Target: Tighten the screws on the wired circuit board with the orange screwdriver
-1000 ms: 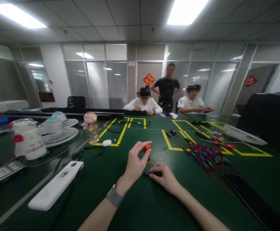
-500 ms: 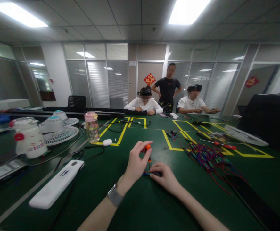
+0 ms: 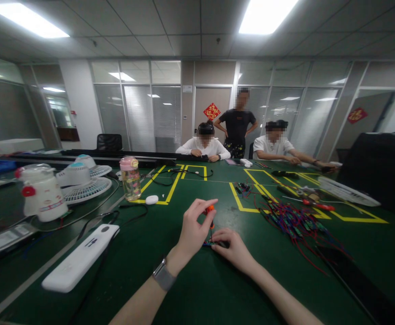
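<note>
My left hand is closed around the orange and black handle of a screwdriver, which stands upright with its shaft pointing down. Beneath the tip lies a small circuit board with coloured wires, on the green table. The fingers of my right hand pinch the board's right side near the screwdriver shaft. What sits under the tip is too small to make out.
To the right lies a heap of wired circuit boards. A white power bank-like case rests at left, with a pink-lidded bottle and fans behind. Two people sit across the table; another stands.
Both my hands keep almost the same pose, the screwdriver still upright over the board. Across the table, the seated person at right has stretched an arm out to the right.
</note>
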Motion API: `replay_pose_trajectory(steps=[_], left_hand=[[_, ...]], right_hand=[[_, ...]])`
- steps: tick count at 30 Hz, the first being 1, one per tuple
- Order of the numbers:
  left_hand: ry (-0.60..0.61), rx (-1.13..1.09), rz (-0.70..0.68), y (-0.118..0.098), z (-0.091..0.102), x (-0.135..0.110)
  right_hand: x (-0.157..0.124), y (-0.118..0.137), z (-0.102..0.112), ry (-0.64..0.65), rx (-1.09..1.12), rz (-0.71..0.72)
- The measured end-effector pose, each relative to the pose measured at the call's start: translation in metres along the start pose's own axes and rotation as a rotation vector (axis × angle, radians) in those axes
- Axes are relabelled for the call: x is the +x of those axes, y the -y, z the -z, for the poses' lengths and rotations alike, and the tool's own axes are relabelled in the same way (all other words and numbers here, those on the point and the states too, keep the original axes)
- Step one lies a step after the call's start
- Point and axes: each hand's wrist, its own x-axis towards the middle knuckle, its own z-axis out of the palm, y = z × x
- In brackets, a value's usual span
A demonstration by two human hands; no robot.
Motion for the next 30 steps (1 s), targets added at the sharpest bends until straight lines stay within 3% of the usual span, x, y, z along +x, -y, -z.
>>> replay_pose_trajectory(steps=[9,14,20,27,30], left_hand=[[0.013,-0.084,0.002,0.0017,0.0009,0.0012],[-0.077,-0.001,0.033,0.0033,-0.0003,0.0008],[-0.028,-0.034,0.017,0.001,0.0026,0.001],[-0.139,0.065,-0.012,-0.0008,0.0023,0.0019],[-0.113,0.058,-0.025,-0.001,0.0029,0.0019]], right_hand=[[-0.0001,-0.0045,-0.0011,-0.007,0.004,-0.006],[-0.0001,-0.0024,-0.0009,0.0,0.021,-0.012],[0.0002,-0.0025,-0.0005,-0.004,0.01,-0.024],[-0.0002,-0.0034,-0.0008,-0.012,0.026,-0.006],[-0.0002,-0.0019,-0.0001,-0.005,0.023,-0.013]])
